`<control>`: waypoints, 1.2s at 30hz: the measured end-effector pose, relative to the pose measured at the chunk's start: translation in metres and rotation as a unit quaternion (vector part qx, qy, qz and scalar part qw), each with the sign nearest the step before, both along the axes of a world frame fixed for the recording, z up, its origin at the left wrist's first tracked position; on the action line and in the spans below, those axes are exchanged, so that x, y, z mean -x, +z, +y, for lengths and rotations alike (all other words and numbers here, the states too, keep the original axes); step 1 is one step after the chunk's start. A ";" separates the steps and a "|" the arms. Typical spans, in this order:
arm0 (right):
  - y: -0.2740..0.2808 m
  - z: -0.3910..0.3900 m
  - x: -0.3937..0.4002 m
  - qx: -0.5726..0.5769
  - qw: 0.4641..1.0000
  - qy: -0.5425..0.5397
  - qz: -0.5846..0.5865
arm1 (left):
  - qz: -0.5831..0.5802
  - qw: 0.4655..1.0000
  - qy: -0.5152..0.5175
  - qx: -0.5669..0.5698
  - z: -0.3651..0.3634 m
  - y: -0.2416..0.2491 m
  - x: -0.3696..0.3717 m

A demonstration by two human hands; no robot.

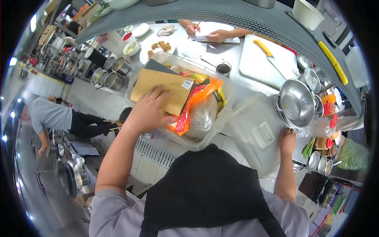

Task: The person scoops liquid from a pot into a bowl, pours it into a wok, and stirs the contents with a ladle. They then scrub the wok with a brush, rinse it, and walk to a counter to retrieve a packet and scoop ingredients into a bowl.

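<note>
My left hand (148, 111) presses on a brown paper envelope (160, 87) that lies on top of packets in a clear plastic tub (209, 136). Orange, red and clear food bags (201, 106) fill the tub beside the envelope. My right hand (288, 140) rests on the edge of the tub's clear lid (256, 132), which lies flat on the steel counter to the right of the tub. I wear a black apron over a grey shirt.
A steel colander (296, 103) and small pans stand right of the lid. A white cutting board (264, 59) holds a yellow-handled knife (266, 50). Across the counter another person's hands (215, 34) write on paper. Plates of food (158, 47) sit far left. A person stands at the stoves (51, 116).
</note>
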State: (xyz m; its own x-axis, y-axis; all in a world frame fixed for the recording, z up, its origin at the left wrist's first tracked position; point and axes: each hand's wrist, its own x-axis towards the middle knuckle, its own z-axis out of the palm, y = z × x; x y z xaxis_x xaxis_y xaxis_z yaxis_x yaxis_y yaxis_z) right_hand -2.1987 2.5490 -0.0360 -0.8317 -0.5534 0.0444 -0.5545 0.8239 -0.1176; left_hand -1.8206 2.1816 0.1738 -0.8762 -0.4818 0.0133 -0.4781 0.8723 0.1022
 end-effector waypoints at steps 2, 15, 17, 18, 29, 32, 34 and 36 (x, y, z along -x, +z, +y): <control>-0.004 -0.001 -0.004 0.014 0.999 0.002 0.042 | -0.007 1.000 0.008 -0.004 -0.002 -0.001 0.002; 0.053 -0.047 -0.119 0.072 0.977 0.191 -0.069 | 0.097 0.994 -0.019 0.045 -0.043 0.005 0.004; 0.067 -0.064 -0.130 0.124 0.960 0.239 -0.079 | 0.109 0.993 -0.027 0.028 -0.054 0.010 0.003; 0.081 -0.077 -0.137 0.117 0.960 0.241 -0.079 | 0.111 0.993 -0.025 0.021 -0.059 0.015 0.003; 0.208 -0.249 -0.247 0.041 0.822 0.567 -0.042 | 0.133 0.974 -0.139 -0.122 -0.127 0.055 0.003; 0.191 -0.270 -0.260 -0.028 0.812 0.582 -0.030 | 0.124 0.967 -0.168 -0.147 -0.136 0.061 0.001; 0.186 -0.274 -0.266 -0.038 0.816 0.577 0.032 | 0.103 0.970 -0.161 -0.149 -0.140 0.062 -0.001; 0.190 -0.275 -0.268 -0.018 0.825 0.563 0.043 | 0.132 0.961 -0.187 -0.156 -0.149 0.055 -0.003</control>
State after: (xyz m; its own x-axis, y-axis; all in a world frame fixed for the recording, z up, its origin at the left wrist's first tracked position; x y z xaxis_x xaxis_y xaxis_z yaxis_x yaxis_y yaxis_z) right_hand -1.9303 2.2745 0.1536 0.2149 -0.9757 0.0426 -0.9761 -0.2160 -0.0238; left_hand -1.8173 2.0331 0.2288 -0.9749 -0.1496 0.1648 -0.0577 0.8850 0.4620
